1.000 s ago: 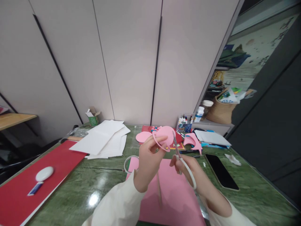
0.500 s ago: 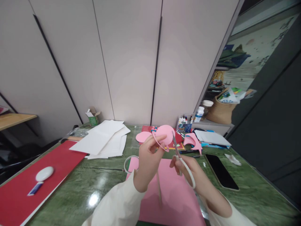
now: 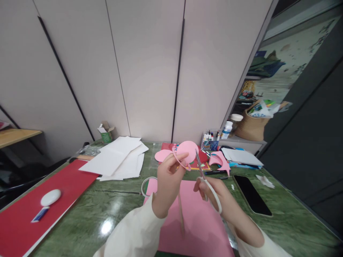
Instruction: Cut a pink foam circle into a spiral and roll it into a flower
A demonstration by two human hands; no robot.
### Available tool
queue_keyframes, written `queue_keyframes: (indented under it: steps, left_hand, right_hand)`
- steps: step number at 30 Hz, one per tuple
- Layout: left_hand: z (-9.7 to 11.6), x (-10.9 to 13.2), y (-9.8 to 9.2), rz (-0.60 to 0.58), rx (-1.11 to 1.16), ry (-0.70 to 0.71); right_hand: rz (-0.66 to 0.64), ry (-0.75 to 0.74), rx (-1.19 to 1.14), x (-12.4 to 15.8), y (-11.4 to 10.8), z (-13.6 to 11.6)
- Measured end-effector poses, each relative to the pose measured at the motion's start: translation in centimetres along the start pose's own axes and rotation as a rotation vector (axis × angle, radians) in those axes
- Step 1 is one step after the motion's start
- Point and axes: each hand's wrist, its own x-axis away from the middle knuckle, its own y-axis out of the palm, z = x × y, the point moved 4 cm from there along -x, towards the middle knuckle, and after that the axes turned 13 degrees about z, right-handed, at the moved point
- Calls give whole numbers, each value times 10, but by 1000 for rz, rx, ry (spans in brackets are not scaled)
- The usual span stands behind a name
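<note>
Between the thumb and fingers of my left hand (image 3: 170, 178) is a round pink paper piece (image 3: 188, 151), raised above the table. A thin curled strip of pink paper hangs from its lower left edge. My right hand (image 3: 214, 191) grips white-handled scissors (image 3: 215, 198), whose blades point up and meet the right edge of the pink piece. Below both hands lies a large pink sheet (image 3: 193, 221), with a thin pale stick-like thing (image 3: 181, 214) on it. Another pink oval (image 3: 163, 155) rests behind my left hand.
White sheets (image 3: 118, 157) and a red sheet (image 3: 72, 185) with a white oval object (image 3: 50, 197) lie left. A roll of tape (image 3: 143, 187) sits beside the pink sheet. Pink scraps (image 3: 219, 160), a pen holder (image 3: 209, 142) and a phone (image 3: 252, 195) are on the right.
The round pink piece has shifted slightly up and left with my left hand. The scissors stay at its right edge, their handles a little closer together.
</note>
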Motion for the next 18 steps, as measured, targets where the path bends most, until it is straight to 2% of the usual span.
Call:
queue_keyframes:
  steps: [5, 8, 18]
  left_hand:
    - [-5, 1, 1, 68, 45, -59]
    - [-5, 2, 0, 97, 25, -46]
    - [-4, 4, 3, 7, 0, -79]
  right_hand:
    - [-12, 8, 7, 0, 3, -2]
    - [-13, -2, 24, 1, 3, -4]
    - [29, -72, 14, 0, 2, -7]
